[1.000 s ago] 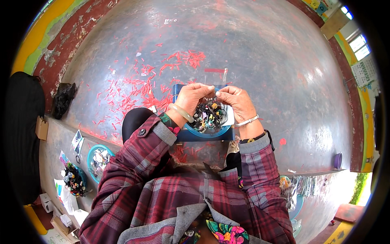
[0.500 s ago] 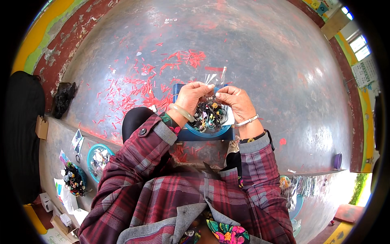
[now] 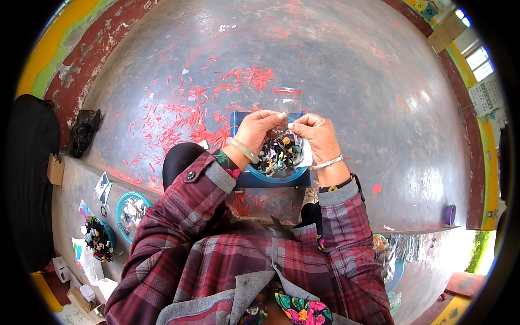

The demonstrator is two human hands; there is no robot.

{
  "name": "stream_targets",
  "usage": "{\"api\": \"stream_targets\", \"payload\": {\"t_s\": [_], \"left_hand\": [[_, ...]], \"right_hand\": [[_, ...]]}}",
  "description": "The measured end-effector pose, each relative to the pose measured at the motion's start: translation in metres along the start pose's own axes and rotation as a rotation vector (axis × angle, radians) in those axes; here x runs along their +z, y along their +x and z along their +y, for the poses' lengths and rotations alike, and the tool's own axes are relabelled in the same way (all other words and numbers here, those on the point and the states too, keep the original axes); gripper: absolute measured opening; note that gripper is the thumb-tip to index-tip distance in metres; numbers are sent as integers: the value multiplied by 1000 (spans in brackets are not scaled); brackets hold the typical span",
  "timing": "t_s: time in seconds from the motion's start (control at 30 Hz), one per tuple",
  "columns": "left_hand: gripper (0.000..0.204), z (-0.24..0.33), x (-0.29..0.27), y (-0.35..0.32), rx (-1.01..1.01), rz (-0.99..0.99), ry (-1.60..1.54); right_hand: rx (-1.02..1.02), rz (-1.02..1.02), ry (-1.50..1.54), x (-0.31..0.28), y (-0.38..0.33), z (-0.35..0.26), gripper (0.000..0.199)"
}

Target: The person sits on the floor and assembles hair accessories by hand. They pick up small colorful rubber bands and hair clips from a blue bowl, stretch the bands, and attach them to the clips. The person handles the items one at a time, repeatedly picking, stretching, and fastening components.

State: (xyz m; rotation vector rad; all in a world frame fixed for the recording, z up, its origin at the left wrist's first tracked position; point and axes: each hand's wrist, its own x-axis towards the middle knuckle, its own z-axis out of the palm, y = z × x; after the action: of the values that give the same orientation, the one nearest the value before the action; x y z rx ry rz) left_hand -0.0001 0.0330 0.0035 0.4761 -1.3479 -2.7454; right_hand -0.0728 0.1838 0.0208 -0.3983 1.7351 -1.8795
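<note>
A small clear plastic bag (image 3: 287, 103) with a red strip along its far edge is stretched between my hands. My left hand (image 3: 261, 125) pinches its near left side between thumb and finger. Opposite it, my right hand (image 3: 315, 132) pinches the near right side. Just below the hands sits a blue basin (image 3: 276, 179) full of dark bands (image 3: 279, 154) with small coloured pieces among them. A white card or sheet (image 3: 307, 153) shows at the basin's right, partly behind my right hand. What lies under the fingertips is hidden.
The basin rests on a dark blue surface (image 3: 254, 183). Red scraps (image 3: 200, 130) litter the floor to the left. A second blue basin (image 3: 134, 214) of packets and a heap of dark bands (image 3: 100, 241) stand at lower left. More packets (image 3: 409, 248) lie at lower right.
The clear bag, earlier tilted with bright glare streaks, now lies flatter, its red strip wider and more level. My hands have barely shifted.
</note>
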Motion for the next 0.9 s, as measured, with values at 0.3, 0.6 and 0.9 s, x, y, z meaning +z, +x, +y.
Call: {"api": "stream_targets", "payload": {"t_s": [0.3,0.6,0.9], "left_hand": [[23,-8,4,2,136,192,314],[29,-14,10,-3,120,27,244],[23,-24,-2,3,75,-66,149]], "right_hand": [[-196,218,-592,8,-2,-7,16],[-609,333,-1277,21,-4,3,17],[-717,255,-1318,30,-8,5,16]]}}
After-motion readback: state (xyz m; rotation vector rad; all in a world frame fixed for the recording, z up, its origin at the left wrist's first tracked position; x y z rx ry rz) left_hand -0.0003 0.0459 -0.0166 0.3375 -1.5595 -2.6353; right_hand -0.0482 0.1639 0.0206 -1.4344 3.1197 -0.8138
